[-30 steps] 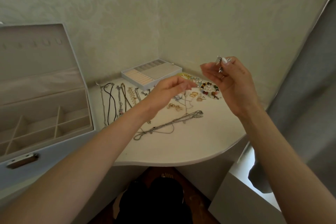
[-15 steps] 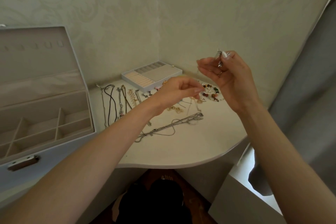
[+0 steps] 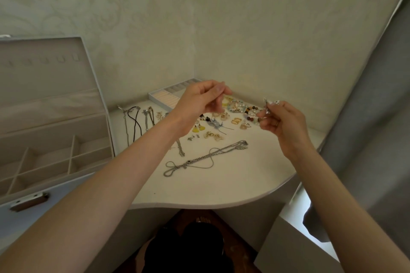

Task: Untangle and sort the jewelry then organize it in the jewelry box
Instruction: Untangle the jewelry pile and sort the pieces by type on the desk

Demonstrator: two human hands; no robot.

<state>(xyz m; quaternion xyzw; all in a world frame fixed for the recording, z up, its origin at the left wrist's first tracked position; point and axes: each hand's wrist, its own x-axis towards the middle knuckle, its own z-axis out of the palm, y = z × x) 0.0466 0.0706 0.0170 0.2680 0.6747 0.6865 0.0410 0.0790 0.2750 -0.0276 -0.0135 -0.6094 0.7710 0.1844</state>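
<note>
Untangling step, held in mid-air over white tabletop (image 3: 221, 184). Small silver piece (image 3: 268, 104) pinched at right hand (image 3: 282, 125) fingertips, above beaded bracelets (image 3: 251, 115). Left hand (image 3: 199, 103): thumb and fingers closed to a pinch, nothing discernible between them. Likely 1 fine link being teased free. Pull slowly, keep slack, no yanking. Silver chains (image 3: 199, 159) knotted on tabletop; jewelry box (image 3: 57, 188) open at left, compartments unfilled.
</note>
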